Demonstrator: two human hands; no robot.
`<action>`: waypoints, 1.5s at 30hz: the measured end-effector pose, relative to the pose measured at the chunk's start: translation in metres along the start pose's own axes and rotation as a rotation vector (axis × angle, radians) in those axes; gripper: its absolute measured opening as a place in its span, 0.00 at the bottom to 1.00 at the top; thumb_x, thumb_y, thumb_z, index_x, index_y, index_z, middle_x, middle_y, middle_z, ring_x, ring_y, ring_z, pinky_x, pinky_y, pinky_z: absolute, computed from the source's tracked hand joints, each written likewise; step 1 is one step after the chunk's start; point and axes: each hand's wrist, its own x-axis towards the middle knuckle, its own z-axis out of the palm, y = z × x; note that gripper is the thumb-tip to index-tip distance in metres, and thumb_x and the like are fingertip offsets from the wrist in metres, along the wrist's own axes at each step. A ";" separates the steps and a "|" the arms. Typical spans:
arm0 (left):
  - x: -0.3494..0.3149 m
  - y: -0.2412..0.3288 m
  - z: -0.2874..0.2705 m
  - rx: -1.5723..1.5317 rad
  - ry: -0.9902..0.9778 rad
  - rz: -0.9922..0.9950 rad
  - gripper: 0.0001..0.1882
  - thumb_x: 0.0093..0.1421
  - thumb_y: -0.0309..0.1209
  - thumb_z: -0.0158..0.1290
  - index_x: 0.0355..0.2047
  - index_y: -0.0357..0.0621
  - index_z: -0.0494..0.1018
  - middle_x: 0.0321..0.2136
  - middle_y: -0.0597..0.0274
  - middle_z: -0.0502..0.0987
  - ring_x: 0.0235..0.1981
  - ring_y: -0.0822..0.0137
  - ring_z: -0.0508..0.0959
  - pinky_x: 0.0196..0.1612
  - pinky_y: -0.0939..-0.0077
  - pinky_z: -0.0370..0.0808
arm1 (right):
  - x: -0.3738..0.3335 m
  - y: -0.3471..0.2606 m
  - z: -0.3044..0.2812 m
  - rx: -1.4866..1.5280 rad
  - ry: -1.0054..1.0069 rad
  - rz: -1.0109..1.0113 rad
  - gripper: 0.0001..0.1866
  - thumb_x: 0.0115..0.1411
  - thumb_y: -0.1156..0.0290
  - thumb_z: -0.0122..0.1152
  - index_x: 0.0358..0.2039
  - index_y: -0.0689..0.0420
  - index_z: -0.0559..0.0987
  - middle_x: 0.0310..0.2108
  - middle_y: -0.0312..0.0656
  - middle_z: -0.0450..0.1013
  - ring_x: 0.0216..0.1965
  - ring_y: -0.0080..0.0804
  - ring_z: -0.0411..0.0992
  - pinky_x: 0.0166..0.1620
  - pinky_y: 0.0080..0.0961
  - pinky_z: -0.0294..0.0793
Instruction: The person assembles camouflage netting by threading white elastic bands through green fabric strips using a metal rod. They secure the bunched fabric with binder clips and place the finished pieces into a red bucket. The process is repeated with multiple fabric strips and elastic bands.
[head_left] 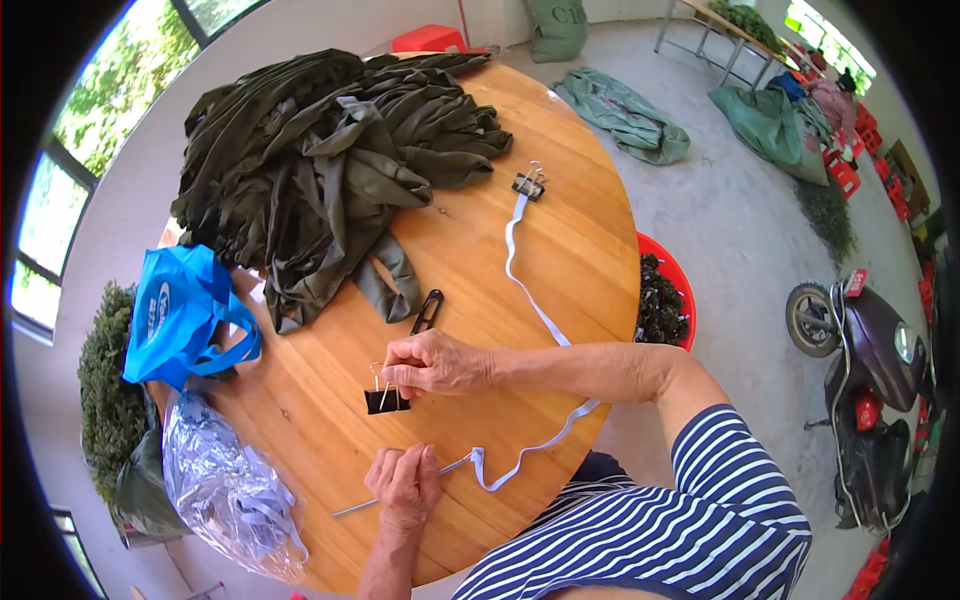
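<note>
My right hand [438, 362] reaches in across the round wooden table [470, 270] and pinches the wire handles of a black binder clip [386, 403]. Nearer to me, my left hand [403, 485] is closed on a thin metal rod [355, 509], which sticks out on both sides of the fingers. At the rod's right end a narrow pale elastic band [530, 452] is attached. This band loops over the tabletop and passes behind my right forearm. Its far end is in a second black binder clip [528, 186]. Just beyond my right hand lies a small black tool [427, 311], perhaps snips.
Dark olive cloth [300, 160] is heaped at the far left. A blue bag [185, 315] and a clear plastic bag [235, 490] with pale bands sit along the left edge. Beside the table's right edge is a red basin [683, 290] of dark pieces. A scooter [875, 370] stands farther right.
</note>
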 end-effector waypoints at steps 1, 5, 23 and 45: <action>0.000 0.000 0.000 0.005 -0.011 0.003 0.03 0.46 0.21 0.54 0.22 0.38 0.71 0.14 0.59 0.69 0.15 0.63 0.68 0.18 0.74 0.64 | 0.000 0.001 0.000 -0.002 0.012 0.005 0.14 0.59 0.64 0.49 0.26 0.63 0.71 0.16 0.36 0.68 0.20 0.18 0.66 0.25 0.17 0.67; 0.003 0.001 0.000 0.009 -0.030 -0.002 0.03 0.45 0.21 0.55 0.21 0.38 0.71 0.12 0.60 0.67 0.14 0.64 0.65 0.17 0.74 0.62 | 0.000 0.003 0.001 0.001 0.033 0.036 0.13 0.59 0.64 0.50 0.26 0.62 0.72 0.16 0.36 0.68 0.19 0.18 0.65 0.24 0.17 0.66; -0.002 -0.004 0.004 0.081 0.058 0.060 0.07 0.47 0.29 0.55 0.17 0.46 0.67 0.13 0.66 0.63 0.16 0.67 0.66 0.18 0.75 0.63 | 0.028 -0.016 0.021 -0.300 0.053 0.234 0.12 0.59 0.64 0.50 0.25 0.60 0.73 0.19 0.34 0.70 0.18 0.14 0.65 0.21 0.11 0.63; -0.011 -0.009 0.000 0.069 -0.051 0.122 0.06 0.43 0.28 0.53 0.22 0.46 0.67 0.17 0.65 0.66 0.21 0.65 0.67 0.22 0.73 0.66 | 0.216 0.026 0.161 -0.782 -0.016 -0.504 0.12 0.54 0.64 0.47 0.27 0.58 0.74 0.29 0.54 0.72 0.35 0.50 0.70 0.39 0.41 0.68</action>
